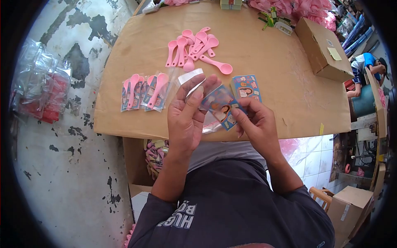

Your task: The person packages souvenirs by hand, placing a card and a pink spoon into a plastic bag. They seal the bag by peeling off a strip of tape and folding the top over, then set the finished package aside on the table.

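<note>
My right hand (259, 126) pinches a blue printed card (226, 115) between thumb and fingers, tilted over the table's near edge. My left hand (187, 113), palm turned up, has its thumb closed against the fingers at a clear plastic bag (205, 102), which seems to overlap the card's left end. Just behind the right hand lies a stack of similar cards (247, 87). A white slip or bag stack (190, 77) is partly hidden behind my left fingers. Farther back is a heap of pink spoons (194, 45), with one spoon (219, 65) lying apart.
Bagged cards with pink spoons (142, 93) lie at the left of the brown table (136, 49). A cardboard box (324, 53) stands at the right, near another person (366, 68). Plastic-wrapped packs (43, 82) are at far left. An open box of pink items (156, 157) sits below.
</note>
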Available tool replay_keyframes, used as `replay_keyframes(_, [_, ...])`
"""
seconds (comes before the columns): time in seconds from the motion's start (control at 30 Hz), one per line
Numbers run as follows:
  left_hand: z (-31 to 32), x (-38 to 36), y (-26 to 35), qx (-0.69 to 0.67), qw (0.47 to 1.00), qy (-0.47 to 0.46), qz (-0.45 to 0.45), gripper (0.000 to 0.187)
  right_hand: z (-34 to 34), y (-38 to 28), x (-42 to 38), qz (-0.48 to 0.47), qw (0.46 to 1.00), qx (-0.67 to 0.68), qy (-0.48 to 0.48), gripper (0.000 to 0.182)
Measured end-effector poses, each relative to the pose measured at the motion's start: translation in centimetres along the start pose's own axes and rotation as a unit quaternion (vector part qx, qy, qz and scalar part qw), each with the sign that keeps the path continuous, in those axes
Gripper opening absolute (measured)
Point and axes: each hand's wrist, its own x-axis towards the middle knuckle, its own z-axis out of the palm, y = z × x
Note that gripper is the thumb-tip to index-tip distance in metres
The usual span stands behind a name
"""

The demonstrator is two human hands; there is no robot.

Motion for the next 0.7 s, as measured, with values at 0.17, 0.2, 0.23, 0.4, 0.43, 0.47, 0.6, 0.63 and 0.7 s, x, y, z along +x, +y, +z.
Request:
replay_keyframes(0.17, [-0.1,0.2,-0.4,0.007,0.999,-0.021,-0.031,0.036,-0.9,-1.0,0.8,0.025,0.998,-0.048,-0.036,0.022])
replay_keyframes(0.2, [-0.3,0.3,-0.5,0.011,0.999,-0.024,-0.038,0.037,-0.9,-1.0,1.0,0.010,0.999,-0.011,-0.030,0.021])
replay_keyframes(0.23, [-0.3,0.2,-0.5,0.010,0.999,-0.023,-0.038,0.037,-0.9,-1.1,1.2,-0.006,0.999,0.024,-0.025,0.020])
replay_keyframes(0.4, [0.2,0.7,-0.5,0.016,0.999,-0.019,-0.024,0.037,-0.3,-0.7,2.1,-0.013,0.998,0.067,-0.007,0.016])
replay_keyframes(0.43, [0.1,0.5,-0.6,0.015,0.999,-0.016,-0.026,0.037,-0.4,-0.5,2.2,-0.022,0.999,0.038,-0.033,0.016])
replay_keyframes(0.47, [0.1,0.6,-0.6,0.013,0.999,-0.014,-0.026,0.036,-0.3,-0.6,2.3,-0.022,0.998,0.037,-0.034,0.016])
replay_keyframes(0.6, [-0.1,0.9,-0.9,0.027,0.998,-0.042,-0.034,0.036,0.9,-1.0,3.3,-0.041,0.996,0.075,-0.035,0.016])
replay_keyframes(0.63, [0.1,0.8,-0.7,0.007,0.997,-0.062,-0.050,0.038,1.4,-0.8,3.5,-0.061,0.993,0.100,-0.025,0.016])
replay_keyframes(0.7, [0.7,0.5,-0.5,0.015,0.998,-0.041,-0.040,0.040,2.2,-0.4,3.6,-0.074,0.992,0.100,-0.015,0.016])
